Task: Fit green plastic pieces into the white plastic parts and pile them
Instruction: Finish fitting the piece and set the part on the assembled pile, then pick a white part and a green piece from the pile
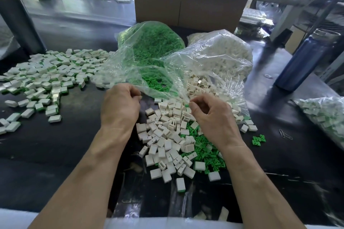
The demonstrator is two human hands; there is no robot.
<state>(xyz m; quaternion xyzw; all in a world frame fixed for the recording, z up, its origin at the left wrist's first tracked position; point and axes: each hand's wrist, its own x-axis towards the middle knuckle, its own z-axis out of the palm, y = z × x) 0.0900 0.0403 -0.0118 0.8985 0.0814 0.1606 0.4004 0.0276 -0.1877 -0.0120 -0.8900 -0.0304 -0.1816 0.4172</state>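
A heap of loose white parts lies mid-bench, spilling over green pieces at its right. Above the heap, the right hand has its fingers curled, pinching a small green piece at thumb and forefinger. The left hand is curled too; what it holds cannot be told. Behind them sit a bag of green pieces and a bag of white parts. Assembled parts spread across the dark bench at left.
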